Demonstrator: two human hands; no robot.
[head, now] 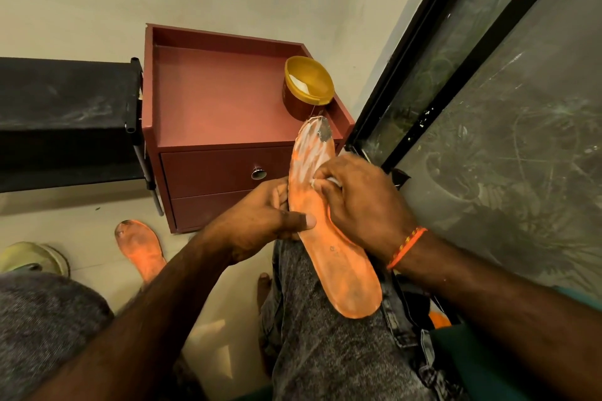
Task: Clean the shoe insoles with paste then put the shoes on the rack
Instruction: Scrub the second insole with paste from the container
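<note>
My left hand [260, 221] pinches the edge of the orange foam insole [329, 231], thumb flat on top, steadying it across my grey-jeaned thigh [325, 352]. My right hand [361, 202] curls around a small white cloth or wad [329, 180], hard to tell which, pressed onto the toe half, where white paste is smeared in streaks. The round gold paste tub [306, 88] stands open on the maroon nightstand [215, 101]. A second grubby insole [141, 249] lies flat on the floor.
</note>
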